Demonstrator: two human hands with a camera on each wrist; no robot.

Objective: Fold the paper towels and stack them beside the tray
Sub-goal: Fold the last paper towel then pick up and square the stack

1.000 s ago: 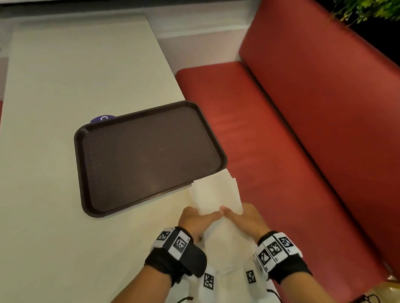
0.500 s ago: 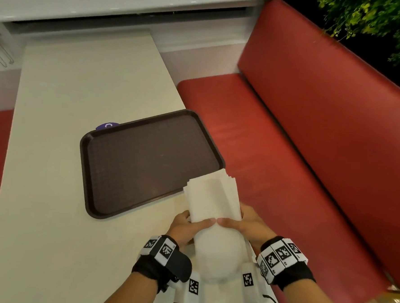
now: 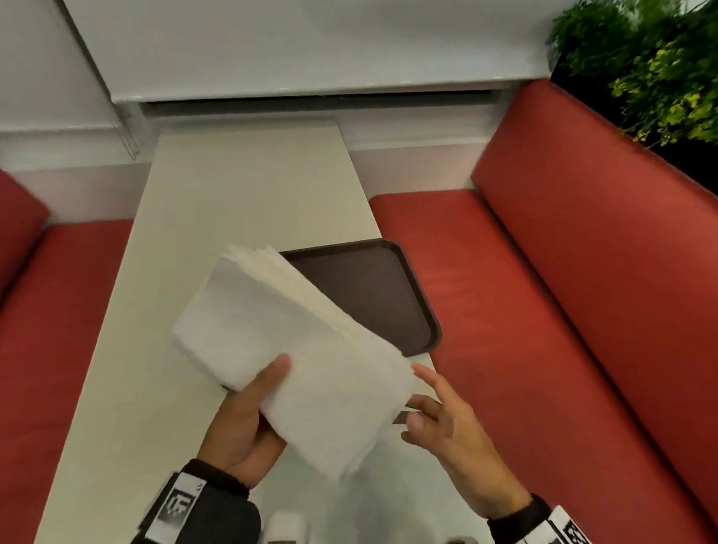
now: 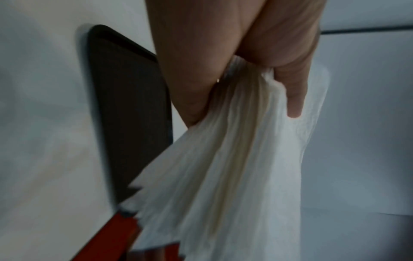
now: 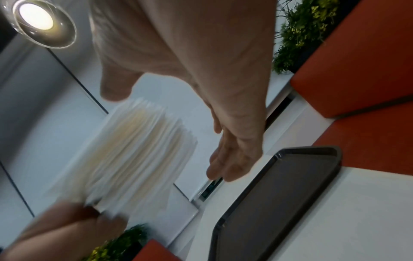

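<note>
Pale table (image 3: 235, 205), brown tray (image 3: 372, 298) atop.

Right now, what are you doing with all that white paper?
A person is sitting at a pale table between red benches, sorting paper towels. The left hand grips a thick stack of white paper towels and holds it up in the air, above the table. The right hand is open beside the stack, fingers spread, not gripping anything. The dark brown plastic tray lies on the table behind the stack. No towels are stacked beside it yet.
</note>
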